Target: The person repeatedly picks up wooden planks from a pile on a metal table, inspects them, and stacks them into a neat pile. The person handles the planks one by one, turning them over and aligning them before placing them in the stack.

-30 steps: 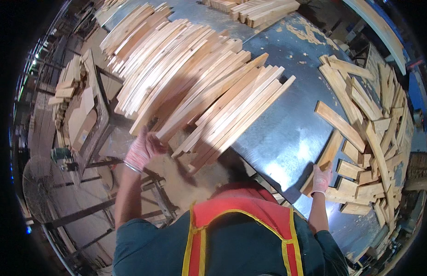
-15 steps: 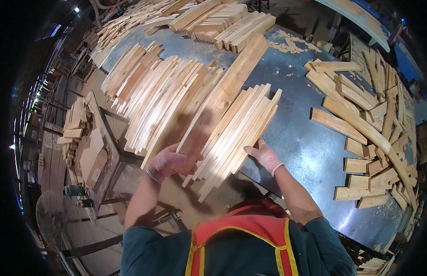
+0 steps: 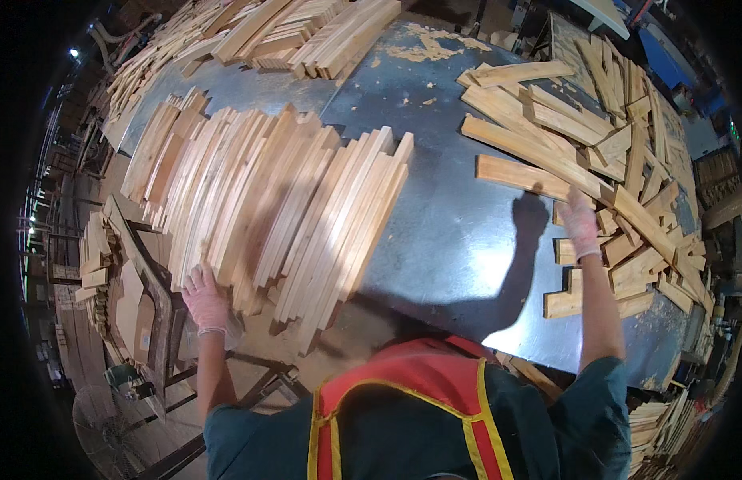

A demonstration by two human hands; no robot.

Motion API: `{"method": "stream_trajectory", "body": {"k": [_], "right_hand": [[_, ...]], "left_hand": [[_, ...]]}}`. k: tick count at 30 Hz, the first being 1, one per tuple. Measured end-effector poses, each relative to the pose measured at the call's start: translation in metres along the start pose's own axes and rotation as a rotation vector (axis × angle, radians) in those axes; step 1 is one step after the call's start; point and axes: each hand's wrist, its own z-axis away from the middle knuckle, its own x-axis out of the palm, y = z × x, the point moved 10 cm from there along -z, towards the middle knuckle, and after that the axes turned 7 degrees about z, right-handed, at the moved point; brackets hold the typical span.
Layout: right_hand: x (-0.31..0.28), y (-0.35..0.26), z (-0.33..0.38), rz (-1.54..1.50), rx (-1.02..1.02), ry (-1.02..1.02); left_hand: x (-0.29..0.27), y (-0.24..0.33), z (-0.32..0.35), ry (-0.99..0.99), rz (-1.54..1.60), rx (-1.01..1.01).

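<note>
A row of wooden strips stands packed side by side on the blue-grey metal table, their near ends jutting past its edge. My left hand, in a pale pinkish glove, is at the near ends of the strips, fingers stretched toward them and gripping nothing I can see. On the right, my gloved right hand reaches over a heap of loose wooden pieces. Its outstretched fingers meet the right end of a short board; whether they press on it is unclear. A longer board lies just beyond.
Stacked boards lie at the table's far side. Sawdust and chips are scattered on the metal table top. At the left stand a lower wooden stand with stacked pieces and a fan.
My hands have left the bundle of strips and moved apart, the left to the row's near ends, the right to the loose heap. The tall wide board now stands lower within the row.
</note>
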Motion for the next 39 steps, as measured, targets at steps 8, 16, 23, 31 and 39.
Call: {"method": "stream_trajectory", "body": {"k": [8, 16, 23, 31, 39], "right_hand": [[0.004, -0.057, -0.107, 0.979, -0.038, -0.366], [0.017, -0.124, -0.032, 0.63, -0.165, -0.535], [0.14, -0.14, 0.096, -0.002, -0.005, -0.577], [0.321, -0.294, 0.215, -0.264, 0.214, -1.025], [0.296, -0.261, 0.166, -0.29, 0.008, -0.508]], "left_hand": [[-0.041, 0.301, 0.048, -0.063, 0.364, 0.384], [-0.01, 0.248, 0.081, 0.076, 0.43, 0.186], [0.045, 0.091, 0.093, -0.064, 0.489, -0.455], [0.144, -0.001, 0.137, -0.241, 1.32, -0.883], [0.132, 0.128, 0.148, -0.751, 2.132, -0.418]]}}
